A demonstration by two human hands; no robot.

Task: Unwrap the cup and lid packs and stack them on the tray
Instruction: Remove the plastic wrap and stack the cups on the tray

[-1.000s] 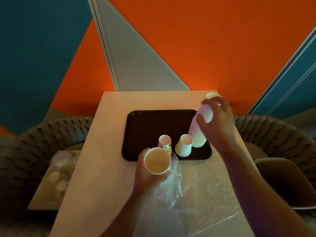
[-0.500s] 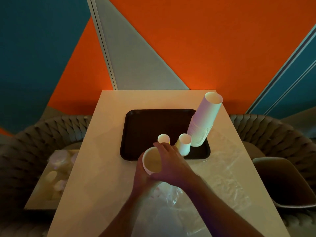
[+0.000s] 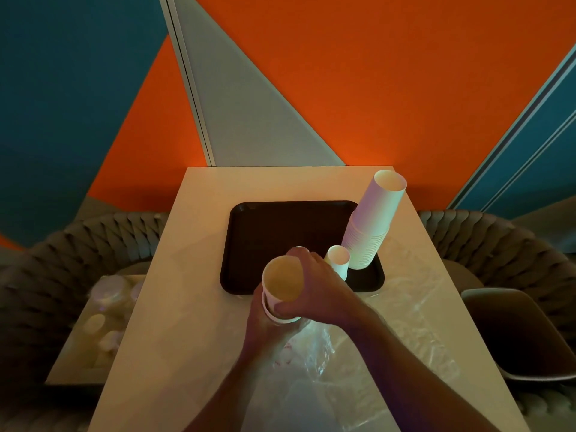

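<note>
I am holding a short nest of paper cups (image 3: 282, 286) upright over the near edge of the desk (image 3: 187, 275), just in front of the dark tray (image 3: 265, 226). My left hand (image 3: 265, 325) is wrapping around the lower part of the nest from below, and my right hand (image 3: 314, 282) is curling over the top cup, thumb pressing its near wall and fingers reaching round the far side of the rim. Neither hand is spread flat; both are closing on cup walls.

I am judging these cups to be very light, thin-walled and easy to dent, so I am keeping the squeeze gentle and taking hold just under the rolled rim, where the paper is stiffest. Nested cups tend to stick, so a slight twist should free the top one better than a straight pull.

A tall stack of white cups (image 3: 371, 226) is leaning on the tray's right side, with a small cup (image 3: 338, 260) standing beside it. That tall stack looks tippy, so anything I add nearby needs setting down softly. The loose plastic wrap (image 3: 311, 363) is lying crumpled under my wrists, slippery and likely to snag on the cup bases.
</note>
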